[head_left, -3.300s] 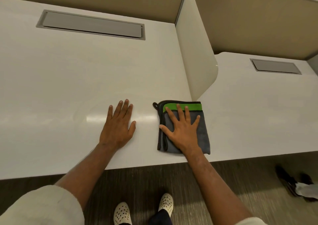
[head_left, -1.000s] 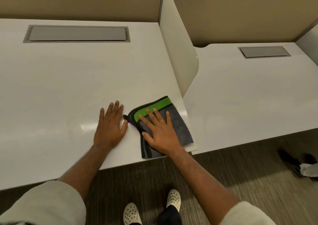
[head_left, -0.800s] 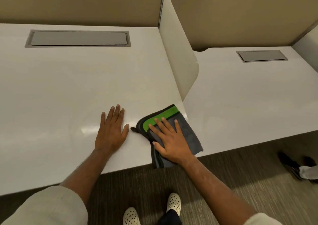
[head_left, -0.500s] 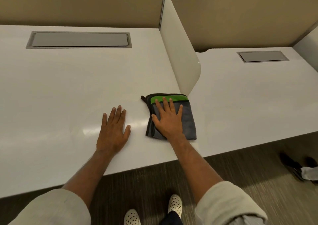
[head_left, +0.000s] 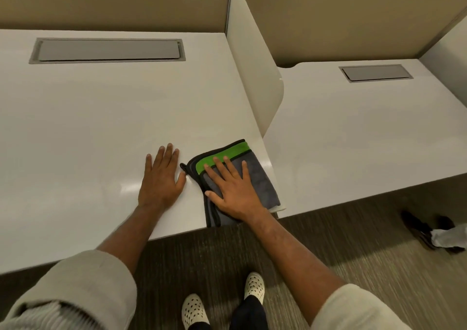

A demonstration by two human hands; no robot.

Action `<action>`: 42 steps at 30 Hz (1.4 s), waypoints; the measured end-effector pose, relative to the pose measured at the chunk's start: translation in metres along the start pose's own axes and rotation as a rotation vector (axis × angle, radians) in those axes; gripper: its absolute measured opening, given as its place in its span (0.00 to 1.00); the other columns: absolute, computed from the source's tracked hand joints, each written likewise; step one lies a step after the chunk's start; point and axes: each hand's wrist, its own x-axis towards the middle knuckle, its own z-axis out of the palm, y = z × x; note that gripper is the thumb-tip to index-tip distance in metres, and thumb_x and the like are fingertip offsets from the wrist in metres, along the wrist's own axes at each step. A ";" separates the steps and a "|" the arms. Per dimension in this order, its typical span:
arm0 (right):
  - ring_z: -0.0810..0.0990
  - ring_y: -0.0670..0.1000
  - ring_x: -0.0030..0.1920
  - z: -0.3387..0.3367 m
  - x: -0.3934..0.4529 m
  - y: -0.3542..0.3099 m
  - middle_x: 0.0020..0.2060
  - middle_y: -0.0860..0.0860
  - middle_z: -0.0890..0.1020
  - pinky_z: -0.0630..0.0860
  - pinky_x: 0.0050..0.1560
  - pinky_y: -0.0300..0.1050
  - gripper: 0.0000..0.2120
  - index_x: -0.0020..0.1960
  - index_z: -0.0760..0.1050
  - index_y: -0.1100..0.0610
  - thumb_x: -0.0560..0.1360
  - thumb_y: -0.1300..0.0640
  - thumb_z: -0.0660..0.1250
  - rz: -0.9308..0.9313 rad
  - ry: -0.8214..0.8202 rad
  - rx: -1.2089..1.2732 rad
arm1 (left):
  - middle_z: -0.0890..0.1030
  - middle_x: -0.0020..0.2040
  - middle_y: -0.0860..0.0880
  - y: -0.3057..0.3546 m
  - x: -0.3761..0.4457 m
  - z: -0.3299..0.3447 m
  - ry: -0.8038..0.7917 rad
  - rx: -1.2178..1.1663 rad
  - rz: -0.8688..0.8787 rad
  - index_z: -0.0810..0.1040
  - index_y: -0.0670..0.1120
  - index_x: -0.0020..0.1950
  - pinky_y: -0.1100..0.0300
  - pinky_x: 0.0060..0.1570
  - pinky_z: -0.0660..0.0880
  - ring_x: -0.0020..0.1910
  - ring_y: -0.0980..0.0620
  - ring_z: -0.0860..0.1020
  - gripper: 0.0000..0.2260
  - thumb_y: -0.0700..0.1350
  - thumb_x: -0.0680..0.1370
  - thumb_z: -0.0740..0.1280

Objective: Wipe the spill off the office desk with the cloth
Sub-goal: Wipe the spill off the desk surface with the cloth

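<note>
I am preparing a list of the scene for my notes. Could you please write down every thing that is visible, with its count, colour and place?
desk: two, white, left one under both hands, second to the right
divider panel: one, white, upright between the desks
cable hatch: two, grey, one at the back of each desk
partition wall: beige, behind the desks
cloth: one, grey with green band and black edge, folded, at the left desk's front right corner
dark shoes: on the floor, far right, with a pale crumpled thing
floor: brown-grey carpet
clogs: two, white, perforated, on the feet
sleeves: two, cream
left hand: flat on the desk
right hand: flat on the cloth
</note>
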 end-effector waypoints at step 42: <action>0.75 0.60 0.70 -0.118 -0.038 0.085 0.68 0.57 0.79 0.71 0.71 0.60 0.30 0.72 0.75 0.54 0.80 0.35 0.59 0.560 0.525 2.304 | 0.50 0.84 0.47 0.000 0.001 0.001 0.004 -0.004 0.013 0.52 0.45 0.83 0.44 0.80 0.43 0.83 0.48 0.47 0.33 0.59 0.80 0.44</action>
